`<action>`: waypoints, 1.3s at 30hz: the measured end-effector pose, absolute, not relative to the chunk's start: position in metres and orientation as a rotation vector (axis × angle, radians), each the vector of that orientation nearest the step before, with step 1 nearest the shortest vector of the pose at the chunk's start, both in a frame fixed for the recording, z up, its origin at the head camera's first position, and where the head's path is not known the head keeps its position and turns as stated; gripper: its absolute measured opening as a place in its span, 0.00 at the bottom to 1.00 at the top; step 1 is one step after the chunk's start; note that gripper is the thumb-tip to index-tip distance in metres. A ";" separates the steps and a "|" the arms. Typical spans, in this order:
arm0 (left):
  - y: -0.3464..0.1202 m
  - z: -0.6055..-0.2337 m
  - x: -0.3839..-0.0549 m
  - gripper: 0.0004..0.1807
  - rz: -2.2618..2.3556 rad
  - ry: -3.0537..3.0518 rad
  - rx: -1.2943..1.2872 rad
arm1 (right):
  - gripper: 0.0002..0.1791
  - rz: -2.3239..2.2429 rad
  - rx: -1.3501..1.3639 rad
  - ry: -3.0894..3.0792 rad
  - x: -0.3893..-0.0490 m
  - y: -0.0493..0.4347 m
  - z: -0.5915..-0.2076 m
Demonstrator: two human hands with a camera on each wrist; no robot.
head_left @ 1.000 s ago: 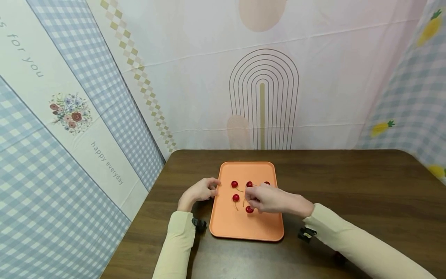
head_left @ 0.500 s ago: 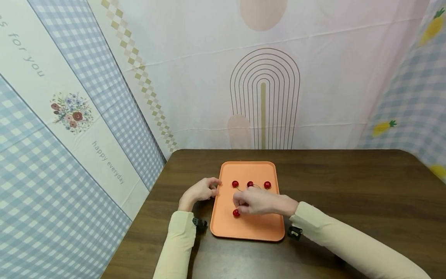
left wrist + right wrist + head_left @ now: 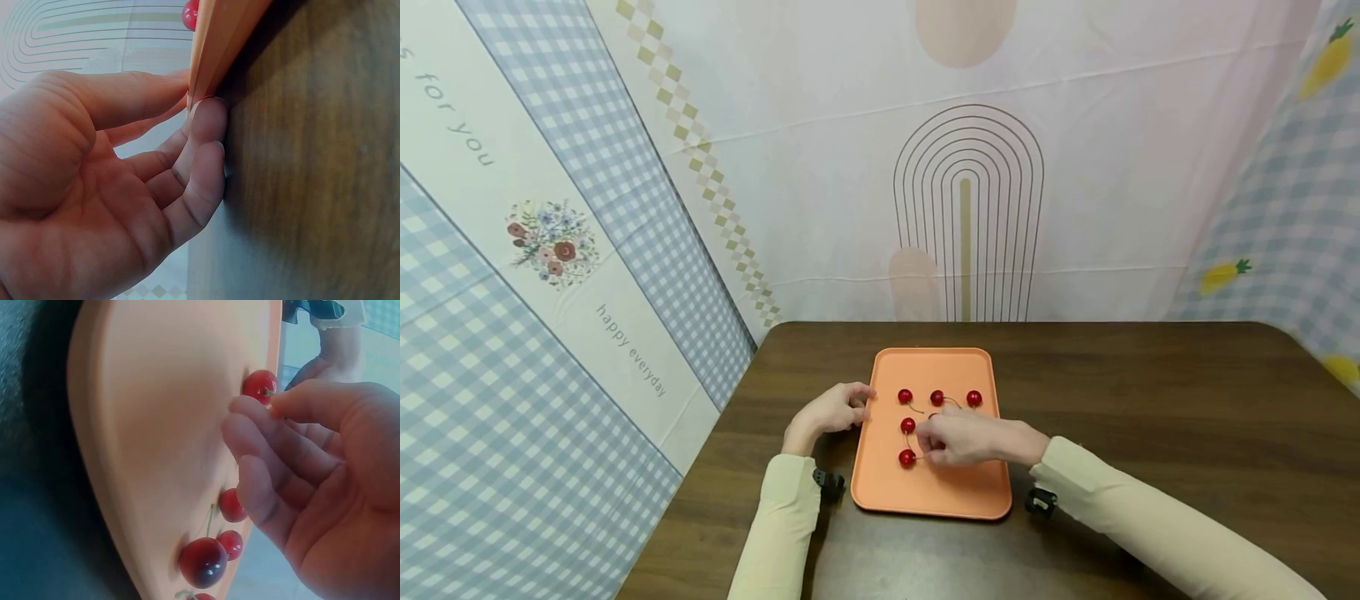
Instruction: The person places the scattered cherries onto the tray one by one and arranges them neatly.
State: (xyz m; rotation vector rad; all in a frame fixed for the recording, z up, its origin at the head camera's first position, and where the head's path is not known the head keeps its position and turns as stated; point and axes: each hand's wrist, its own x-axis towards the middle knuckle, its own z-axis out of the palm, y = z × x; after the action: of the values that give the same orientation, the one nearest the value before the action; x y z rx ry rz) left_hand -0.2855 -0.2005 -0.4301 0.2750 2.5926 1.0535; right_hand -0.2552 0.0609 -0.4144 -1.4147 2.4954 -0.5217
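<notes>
An orange tray (image 3: 932, 367) carries several red cherries with thin stems. My left hand (image 3: 835, 408) holds the tray's left edge; in the left wrist view the thumb lies at the rim (image 3: 215, 44) and the curled fingers press the outer side. Over the tray, my right hand (image 3: 962, 437) pinches the stem of the front-left cherry (image 3: 907, 458) between thumb and fingertips. The right wrist view has that cherry (image 3: 257, 384) right at the fingertips. Behind it lies another cherry (image 3: 907, 425); one beside it is mostly hidden by the right hand.
Along the tray's far half lie a left cherry (image 3: 906, 397), a middle cherry (image 3: 937, 398) and a right cherry (image 3: 974, 398). The tray rests on a dark wooden table (image 3: 1120, 392). Patterned cloths (image 3: 820, 208) hang behind and at the sides.
My right hand has carried a cherry from the tray's middle to its front left, then drawn slightly right, uncovering the cherry behind it. My left hand has stayed at the tray's edge.
</notes>
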 end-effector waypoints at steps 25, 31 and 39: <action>-0.201 -0.431 -0.287 0.19 1.064 2.587 0.273 | 0.07 -0.504 -1.294 2.491 -0.262 0.060 -0.418; -0.201 -0.430 -0.286 0.19 1.061 2.583 0.266 | 0.06 -0.575 -1.310 2.519 -0.255 0.076 -0.400; -0.200 -0.429 -0.286 0.19 1.062 2.585 0.261 | 0.06 -0.680 -1.239 2.558 -0.245 0.107 -0.382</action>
State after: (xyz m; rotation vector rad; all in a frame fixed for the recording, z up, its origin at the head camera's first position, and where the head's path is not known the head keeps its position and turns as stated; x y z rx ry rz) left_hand -0.2856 -0.2003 -0.4294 0.2605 2.5852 1.0623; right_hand -0.2451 0.1073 -0.3817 -1.2395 2.5579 -0.6798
